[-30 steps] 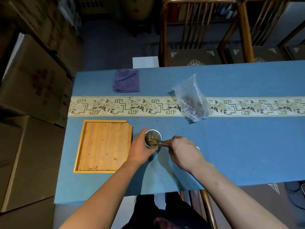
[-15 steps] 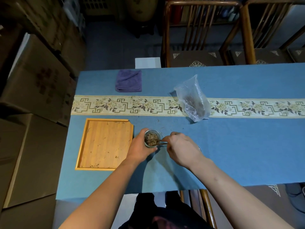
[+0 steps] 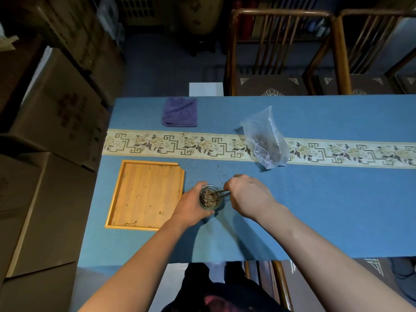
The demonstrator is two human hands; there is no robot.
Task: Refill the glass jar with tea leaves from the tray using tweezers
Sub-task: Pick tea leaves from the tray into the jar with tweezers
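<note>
A small glass jar [image 3: 210, 197] full of dry tea leaves stands on the blue tablecloth, just right of the wooden tray [image 3: 144, 195]. My left hand [image 3: 193, 203] wraps around the jar from the left. My right hand [image 3: 246, 195] holds thin tweezers [image 3: 222, 193], whose tips reach into the jar's mouth among the leaves. The tray holds only a few scattered leaf bits. Whatever lies under my right hand is hidden.
A clear plastic bag [image 3: 266, 140] with some tea lies on the patterned runner, behind and right of the jar. A folded purple cloth [image 3: 180, 112] sits at the back left. A few loose leaves lie on the cloth behind the jar. Wooden chairs stand beyond the table; cardboard boxes are at the left.
The hands, jar and tweezers stay together in the same spot. The tweezer tips shift slightly inside the jar. The view has drifted a little.
</note>
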